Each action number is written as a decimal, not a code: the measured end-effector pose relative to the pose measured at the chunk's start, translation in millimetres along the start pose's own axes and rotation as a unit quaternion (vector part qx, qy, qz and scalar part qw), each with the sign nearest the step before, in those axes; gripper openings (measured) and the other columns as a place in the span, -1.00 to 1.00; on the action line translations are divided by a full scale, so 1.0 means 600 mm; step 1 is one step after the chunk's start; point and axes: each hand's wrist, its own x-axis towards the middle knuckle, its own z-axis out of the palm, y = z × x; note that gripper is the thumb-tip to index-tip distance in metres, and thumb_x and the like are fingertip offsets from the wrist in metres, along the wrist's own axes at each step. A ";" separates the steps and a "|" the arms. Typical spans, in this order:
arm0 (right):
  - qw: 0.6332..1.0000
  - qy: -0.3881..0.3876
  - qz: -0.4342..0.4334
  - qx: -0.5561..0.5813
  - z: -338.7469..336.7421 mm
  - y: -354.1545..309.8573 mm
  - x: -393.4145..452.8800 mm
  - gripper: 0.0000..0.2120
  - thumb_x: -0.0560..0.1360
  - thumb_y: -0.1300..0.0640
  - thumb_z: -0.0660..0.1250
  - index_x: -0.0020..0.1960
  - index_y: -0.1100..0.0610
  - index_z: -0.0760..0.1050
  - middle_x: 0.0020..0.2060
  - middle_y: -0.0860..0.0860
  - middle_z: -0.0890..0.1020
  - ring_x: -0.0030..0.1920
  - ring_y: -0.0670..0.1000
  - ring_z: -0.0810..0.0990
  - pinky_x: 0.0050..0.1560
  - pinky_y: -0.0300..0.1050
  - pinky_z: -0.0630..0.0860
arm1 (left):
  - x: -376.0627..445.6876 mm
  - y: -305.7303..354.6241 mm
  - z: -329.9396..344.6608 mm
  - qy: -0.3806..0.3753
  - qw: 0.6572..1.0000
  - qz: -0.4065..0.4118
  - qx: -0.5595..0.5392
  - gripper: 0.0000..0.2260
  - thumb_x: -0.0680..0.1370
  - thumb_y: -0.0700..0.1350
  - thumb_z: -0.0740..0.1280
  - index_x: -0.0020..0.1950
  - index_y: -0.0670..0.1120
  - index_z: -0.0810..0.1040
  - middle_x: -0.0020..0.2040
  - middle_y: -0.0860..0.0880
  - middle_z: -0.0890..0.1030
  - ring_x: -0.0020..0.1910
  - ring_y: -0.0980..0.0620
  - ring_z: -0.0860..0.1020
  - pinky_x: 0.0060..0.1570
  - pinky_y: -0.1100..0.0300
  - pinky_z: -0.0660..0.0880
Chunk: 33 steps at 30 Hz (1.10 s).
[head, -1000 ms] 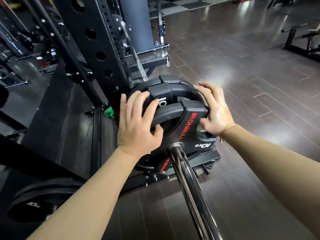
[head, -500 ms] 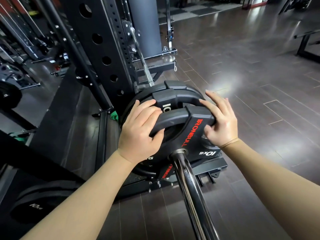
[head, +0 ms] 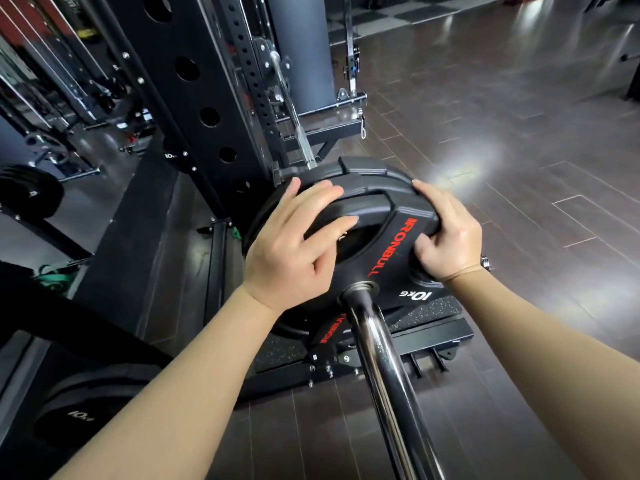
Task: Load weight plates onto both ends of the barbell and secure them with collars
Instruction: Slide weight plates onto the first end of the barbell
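A black 10 kg weight plate (head: 391, 251) with red lettering sits on the chrome barbell sleeve (head: 381, 362), which runs from the bottom centre up to the plate's hub. A second black plate (head: 367, 174) stands close behind it on the same sleeve. My left hand (head: 294, 251) lies over the front plate's upper left rim, fingers fairly straight across the grip bar. My right hand (head: 446, 233) grips the plate's upper right edge, thumb curled into the grip opening. No collar is visible.
A black power rack upright (head: 194, 98) with holes rises just behind the plates. Another 10 kg plate (head: 79, 410) is stored low at the bottom left, and more plates (head: 27, 192) hang at the far left. Dark wood floor (head: 519, 150) spreads to the right.
The front plate has slid further along the sleeve toward the rear plate, closing the gap. Both hands moved with it, and my left fingers have straightened over the rim.
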 end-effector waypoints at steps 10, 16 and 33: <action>0.975 -0.053 0.206 0.068 -0.022 -0.059 -0.014 -0.31 0.38 0.34 0.29 0.47 -0.03 0.44 0.39 -0.07 0.54 0.40 -0.03 0.47 0.42 -0.20 0.33 | -0.017 0.012 -0.022 -0.025 0.994 -0.065 -0.081 -0.72 0.55 -0.43 0.34 0.23 -0.28 0.65 0.27 -0.24 0.62 0.32 -0.19 0.57 0.31 -0.22 0.48; 0.948 -0.021 0.307 0.080 -0.029 -0.203 -0.092 -0.23 0.45 0.41 0.27 0.62 0.19 0.12 0.61 0.13 0.13 0.61 0.06 0.08 0.53 -0.26 0.00 | -0.140 0.007 -0.101 -0.077 0.965 -0.195 -0.157 -0.55 0.55 -0.42 0.36 0.45 -0.27 0.46 0.50 -0.17 0.43 0.52 -0.09 0.38 0.49 -0.04 0.36; 0.769 -0.589 0.233 0.086 0.474 -0.501 -0.366 -0.78 0.57 0.05 0.33 0.10 0.17 0.61 -0.08 0.08 0.65 -0.06 0.13 0.60 -0.08 -0.14 0.45 | -0.666 -0.201 -0.407 -0.314 0.737 -0.594 0.072 -0.64 0.60 -0.11 0.33 0.41 0.01 0.54 0.25 0.01 0.54 0.26 -0.06 0.52 0.18 0.04 0.48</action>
